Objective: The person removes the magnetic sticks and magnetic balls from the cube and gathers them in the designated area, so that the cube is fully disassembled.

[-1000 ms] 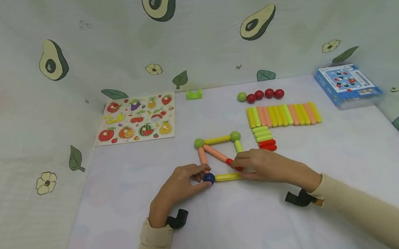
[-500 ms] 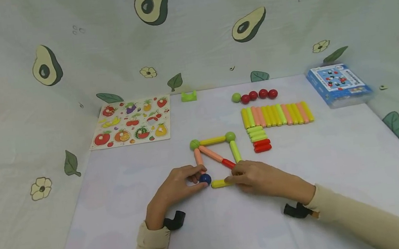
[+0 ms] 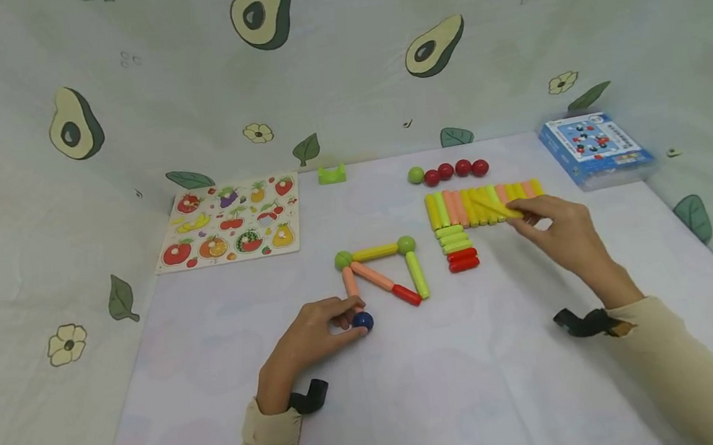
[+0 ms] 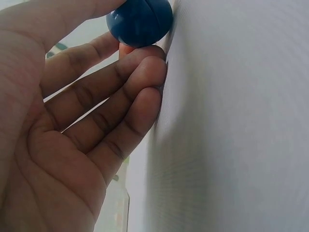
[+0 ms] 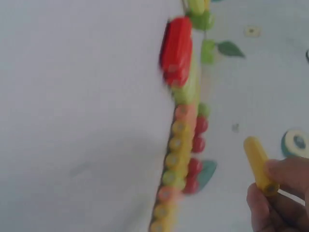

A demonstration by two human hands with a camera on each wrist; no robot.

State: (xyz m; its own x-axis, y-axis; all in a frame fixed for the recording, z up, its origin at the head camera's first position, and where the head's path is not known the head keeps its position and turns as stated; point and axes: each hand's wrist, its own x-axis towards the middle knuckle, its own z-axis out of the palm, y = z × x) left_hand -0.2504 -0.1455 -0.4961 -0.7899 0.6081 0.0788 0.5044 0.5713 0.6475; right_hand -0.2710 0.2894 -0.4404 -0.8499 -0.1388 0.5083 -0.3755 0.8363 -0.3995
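Observation:
My left hand steadies a dark blue ball, the thumb against it and the index finger by the pink rod joined to it. In the left wrist view the blue ball sits between thumb and fingers, close to the tabletop. My right hand pinches a yellow rod above the row of rods; the right wrist view shows that yellow rod between thumb and fingers. Two green balls join a yellow rod, a lime rod and a diagonal pink rod ending in a red rod.
A row of yellow, pink and lime rods lies right of the frame, with short lime and red rods below its left end. Behind are red balls and a green one. A fruit board, green bracket and blue box line the back.
My right hand has drawn the yellow rod away from the blue ball and carried it up and right over the row. The left hand stays at the ball. The view has shifted slightly.

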